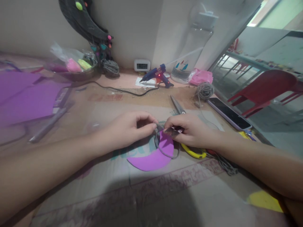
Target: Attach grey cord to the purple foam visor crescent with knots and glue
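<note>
A purple crescent [151, 160] that looks like foam sheet lies on the cardboard, its upper tip between my hands. Grey yarn [174, 157] hangs in a loop over it. My left hand [139, 127] pinches the yarn near the crescent's upper tip, thumb against forefinger. Just to the right, my right hand [187, 129] is closed around a small shiny dark tool [174, 130]; blur hides its exact kind. Scissors [177, 104] lie beneath my right hand, with blades pointing away and a yellow handle [194, 153] showing below the hand.
A blue glue gun [156, 75] with a lit red light rests at the back beside a clear bottle [191, 47]. Purple sheets [28, 97] and a pen-like stick [48, 125] lie left. A yarn ball [204, 91] and a phone [228, 113] are right.
</note>
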A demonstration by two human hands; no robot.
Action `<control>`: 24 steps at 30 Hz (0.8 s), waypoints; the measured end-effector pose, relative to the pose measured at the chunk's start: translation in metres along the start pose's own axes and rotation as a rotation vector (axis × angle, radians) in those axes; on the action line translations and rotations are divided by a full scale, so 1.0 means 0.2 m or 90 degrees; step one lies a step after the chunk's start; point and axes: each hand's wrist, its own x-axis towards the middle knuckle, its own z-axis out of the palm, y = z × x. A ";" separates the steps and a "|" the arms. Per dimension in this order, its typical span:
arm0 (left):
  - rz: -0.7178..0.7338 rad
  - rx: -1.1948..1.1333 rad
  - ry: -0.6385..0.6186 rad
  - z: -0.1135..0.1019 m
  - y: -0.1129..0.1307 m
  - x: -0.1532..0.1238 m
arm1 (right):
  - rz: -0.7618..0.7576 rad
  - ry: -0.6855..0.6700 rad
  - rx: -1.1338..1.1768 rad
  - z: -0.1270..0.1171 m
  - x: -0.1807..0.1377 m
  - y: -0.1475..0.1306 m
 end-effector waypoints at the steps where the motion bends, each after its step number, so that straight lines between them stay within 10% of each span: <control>1: 0.003 0.005 0.003 0.00 0.00 0.00 | 0.003 0.000 0.002 0.00 0.00 0.00; 24: 0.022 0.012 0.008 -0.01 0.00 0.01 | -0.093 0.086 -0.097 -0.02 0.01 -0.05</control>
